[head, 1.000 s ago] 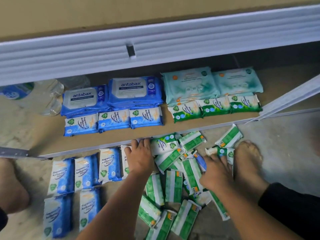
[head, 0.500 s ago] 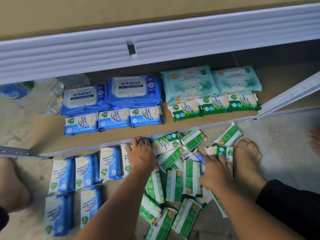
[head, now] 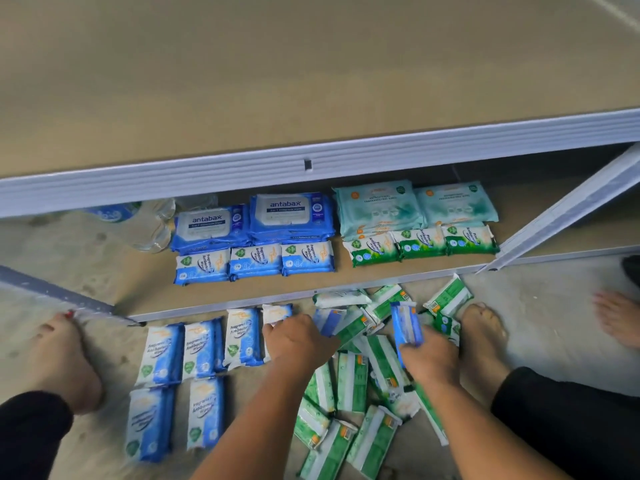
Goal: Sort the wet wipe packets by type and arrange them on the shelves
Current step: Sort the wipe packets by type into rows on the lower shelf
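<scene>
Gripping a blue-and-white plastic wipe packet [head: 405, 329], right hand [head: 429, 363] curls its fingers round it over green packets [head: 351, 382]. Left hand [head: 298, 341], grip unclear, beside the shelf's metal edge [head: 207, 309].

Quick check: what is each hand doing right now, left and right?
Left hand: fingers curled at the end of the blue row; grip cannot be told.
Right hand: grips a blue packet above the green pile.

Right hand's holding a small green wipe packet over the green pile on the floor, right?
No. The head view shows the right hand holding a small blue and white plastic wipe packet, not green, over the pile of green plastic packets on the floor.
</scene>
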The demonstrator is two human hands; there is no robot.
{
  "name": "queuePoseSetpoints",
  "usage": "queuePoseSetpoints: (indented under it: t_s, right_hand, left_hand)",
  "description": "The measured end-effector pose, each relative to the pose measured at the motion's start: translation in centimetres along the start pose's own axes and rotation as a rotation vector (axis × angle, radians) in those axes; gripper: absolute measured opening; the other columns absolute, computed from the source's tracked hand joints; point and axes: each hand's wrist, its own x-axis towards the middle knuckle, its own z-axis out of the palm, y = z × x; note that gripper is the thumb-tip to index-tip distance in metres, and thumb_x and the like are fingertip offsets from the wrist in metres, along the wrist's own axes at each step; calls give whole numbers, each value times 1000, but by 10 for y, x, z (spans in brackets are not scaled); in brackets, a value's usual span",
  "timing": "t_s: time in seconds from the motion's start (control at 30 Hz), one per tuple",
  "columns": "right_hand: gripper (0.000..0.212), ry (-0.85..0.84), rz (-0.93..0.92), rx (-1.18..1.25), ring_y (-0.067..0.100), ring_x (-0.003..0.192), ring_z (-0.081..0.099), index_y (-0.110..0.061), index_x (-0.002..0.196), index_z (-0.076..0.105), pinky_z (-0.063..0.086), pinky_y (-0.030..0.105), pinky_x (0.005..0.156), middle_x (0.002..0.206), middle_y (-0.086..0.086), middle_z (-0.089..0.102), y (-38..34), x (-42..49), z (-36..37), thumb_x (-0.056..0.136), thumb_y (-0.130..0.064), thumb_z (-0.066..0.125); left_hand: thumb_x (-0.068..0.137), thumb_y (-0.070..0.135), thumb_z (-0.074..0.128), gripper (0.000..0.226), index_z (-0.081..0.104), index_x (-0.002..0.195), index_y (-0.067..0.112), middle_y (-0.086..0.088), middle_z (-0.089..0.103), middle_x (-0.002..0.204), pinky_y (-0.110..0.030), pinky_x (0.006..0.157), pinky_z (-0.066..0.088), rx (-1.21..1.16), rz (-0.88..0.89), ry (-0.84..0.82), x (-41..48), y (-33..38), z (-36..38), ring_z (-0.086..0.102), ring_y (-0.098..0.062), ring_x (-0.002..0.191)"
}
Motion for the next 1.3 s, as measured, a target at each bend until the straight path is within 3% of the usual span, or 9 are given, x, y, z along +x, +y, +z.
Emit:
queuePoseSetpoints:
  t_s: [0.2, 0.33, 0.47, 0.67, 0.83, 0.93, 1.07, 1.2, 1.3]
  right_hand:
    - [31, -133, 129, 525, 26, 85, 60, -8, 119, 68, 44, 30, 75, 100, 10, 66, -14, -40, -25, 89, -15, 73]
    - [24, -435, 290, 951, 35, 92, 67, -21, 121, 64, 52, 46, 86, 108, 15, 69, -12, -70, -28, 99, -15, 62]
    - [16, -616, 384, 1196, 44, 104, 60, -18, 115, 60, 44, 57, 102, 118, 20, 61, -11, -104, -28, 103, -13, 50]
    - [34, -710, 454, 1125, 49, 107, 63, 3, 121, 59, 48, 60, 97, 116, 34, 65, -18, -137, -19, 98, -13, 40]
    - [47, -762, 418, 1066, 47, 109, 63, 2, 114, 67, 41, 60, 106, 110, 33, 69, -31, -141, -14, 98, -30, 37]
    - [50, -798, 386, 1030, 41, 103, 65, -3, 114, 70, 50, 48, 88, 115, 29, 69, -37, -139, -9, 98, -45, 48]
    - [31, -723, 346, 917, 34, 81, 65, -3, 114, 65, 49, 38, 64, 103, 23, 73, -37, -134, 10, 97, -29, 60]
    - [22, -646, 237, 632, 40, 96, 70, -5, 118, 63, 57, 57, 85, 107, 22, 72, -39, -133, 26, 98, -14, 61]
    - [55, -638, 181, 498, 36, 90, 73, -27, 141, 48, 62, 54, 71, 115, 12, 68, -41, -136, 35, 94, -1, 62]
  left_hand:
    - [78, 53, 73, 40, 57, 68, 17, -1, 58, 67, -32, 63, 45, -816, 22, -247, -49, -37, -5, 54, -17, 59]
    - [82, 38, 76, 36, 63, 114, 30, -2, 69, 81, -32, 63, 36, -1348, 29, -402, -88, -61, -1, 58, -14, 58]
    - [84, 13, 65, 45, 58, 128, 12, -9, 56, 81, -33, 63, 38, -1662, 27, -481, -117, -82, 7, 46, -20, 59]
    - [85, 3, 38, 45, 54, 127, 3, -26, 65, 125, -45, 86, 53, -1656, -71, -464, -134, -109, 14, 69, -39, 104]
    - [101, 30, 54, 33, 60, 124, 6, -18, 75, 107, -50, 90, 58, -1645, -152, -401, -132, -115, 17, 73, -34, 94]
    - [102, 35, 54, 28, 62, 118, 13, -12, 76, 104, -45, 82, 58, -1608, -191, -349, -129, -118, 23, 72, -31, 95]
    - [96, 39, 61, 36, 67, 122, 15, -6, 72, 108, -44, 89, 53, -1312, -194, -143, -117, -134, 41, 68, -28, 100]
    - [94, 21, 68, 52, 52, 143, 19, -5, 69, 118, -36, 82, 56, -1124, -230, 26, -111, -149, 54, 68, -23, 101]
    - [91, 13, 69, 76, 32, 152, 39, -3, 68, 96, -29, 58, 50, -1074, -233, 45, -104, -157, 61, 67, -21, 79]
